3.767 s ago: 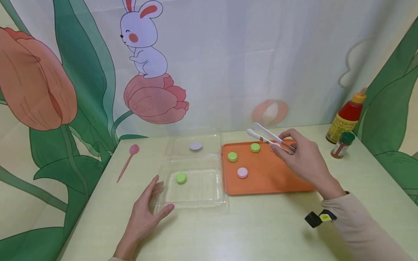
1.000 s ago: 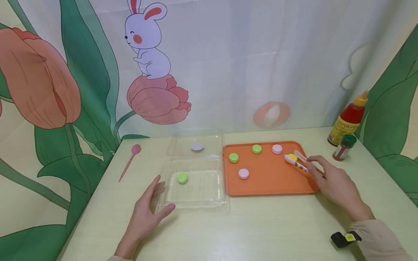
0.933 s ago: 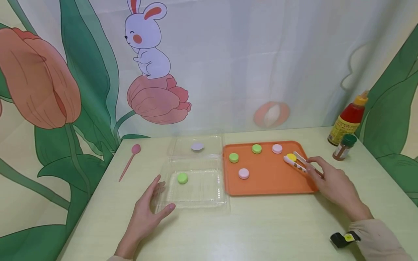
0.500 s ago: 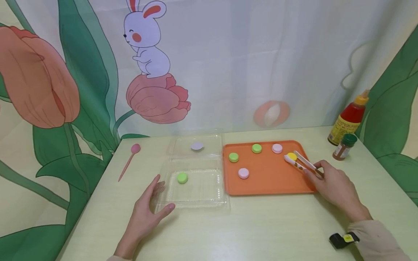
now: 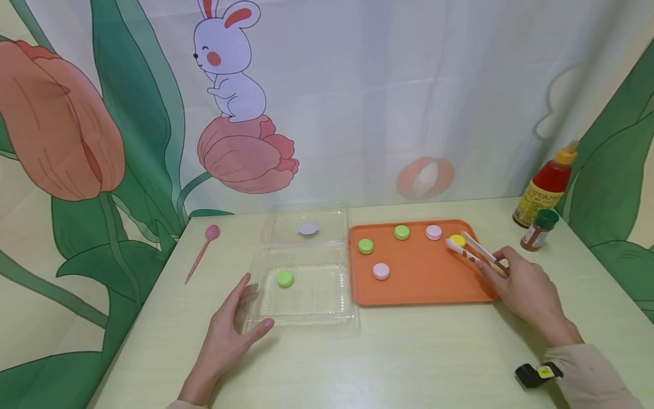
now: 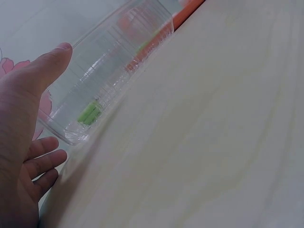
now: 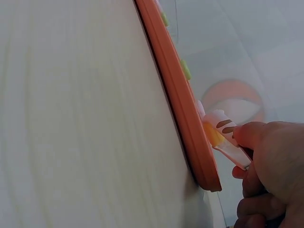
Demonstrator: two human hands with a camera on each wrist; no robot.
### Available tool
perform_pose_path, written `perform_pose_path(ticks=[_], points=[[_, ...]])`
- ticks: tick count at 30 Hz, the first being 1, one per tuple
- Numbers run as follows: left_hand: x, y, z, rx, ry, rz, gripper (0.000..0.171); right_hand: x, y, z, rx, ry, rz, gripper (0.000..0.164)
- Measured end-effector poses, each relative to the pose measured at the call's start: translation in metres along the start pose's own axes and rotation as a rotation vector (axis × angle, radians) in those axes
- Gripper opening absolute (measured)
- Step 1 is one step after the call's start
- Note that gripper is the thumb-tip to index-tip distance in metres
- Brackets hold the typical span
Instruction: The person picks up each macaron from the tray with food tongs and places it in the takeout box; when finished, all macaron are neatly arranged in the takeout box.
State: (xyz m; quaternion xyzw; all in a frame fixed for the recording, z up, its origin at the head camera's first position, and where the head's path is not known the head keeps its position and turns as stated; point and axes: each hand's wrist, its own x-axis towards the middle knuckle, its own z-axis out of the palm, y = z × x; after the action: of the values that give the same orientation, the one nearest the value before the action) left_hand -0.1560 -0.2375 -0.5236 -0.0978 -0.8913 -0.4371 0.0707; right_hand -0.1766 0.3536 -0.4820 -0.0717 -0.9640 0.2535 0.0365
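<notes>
Left grip (image 5: 225, 334) idle; right grip (image 5: 526, 295) has tongs (image 5: 464, 252) down at yellow macaron (image 5: 457, 241).
Left spread, empty, beside clear container (image 5: 306, 320); right pinches tongs, lowered since hovering; tong arms flank macaron near orange tray (image 5: 419, 284)'s back right corner. Probably pick-up stage; lift unclear.

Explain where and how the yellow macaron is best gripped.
Grip the yellow macaron probably best by its round edge, tongs coming from the near right, where the right hand is: the squat disc is flat side up, with a tong tip on either side.
</notes>
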Motion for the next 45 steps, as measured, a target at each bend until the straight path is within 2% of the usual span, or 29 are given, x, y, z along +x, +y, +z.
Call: perform_pose_path(ticks=[6, 11, 19, 28, 36, 40, 45], points=[[0.000, 0.001, 0.000, 0.000, -0.002, -0.004, 0.106, 0.001, 0.000, -0.002, 0.012, 0.000, -0.006, 0.055], [0.000, 0.002, 0.000, -0.005, -0.004, -0.008, 0.106, 0.001, -0.003, -0.003, 0.023, 0.036, -0.032, 0.054], [0.000, 0.003, -0.001, 0.007, -0.007, -0.022, 0.107, 0.003, -0.024, -0.005, 0.031, 0.104, -0.076, 0.051], [0.000, 0.003, -0.001, -0.006, -0.005, -0.011, 0.107, 0.013, -0.059, -0.009, 0.029, 0.153, -0.144, 0.053], [0.000, 0.003, -0.001, -0.005, -0.006, -0.015, 0.107, 0.015, -0.099, -0.008, 0.117, 0.173, -0.251, 0.051], [-0.001, 0.003, -0.001, -0.001, -0.005, -0.018, 0.107, 0.016, -0.122, -0.006, 0.160, 0.160, -0.296, 0.046], [0.000, 0.002, 0.000, 0.000, -0.006, -0.018, 0.107, 0.013, -0.149, -0.001, 0.209, 0.159, -0.396, 0.034]])
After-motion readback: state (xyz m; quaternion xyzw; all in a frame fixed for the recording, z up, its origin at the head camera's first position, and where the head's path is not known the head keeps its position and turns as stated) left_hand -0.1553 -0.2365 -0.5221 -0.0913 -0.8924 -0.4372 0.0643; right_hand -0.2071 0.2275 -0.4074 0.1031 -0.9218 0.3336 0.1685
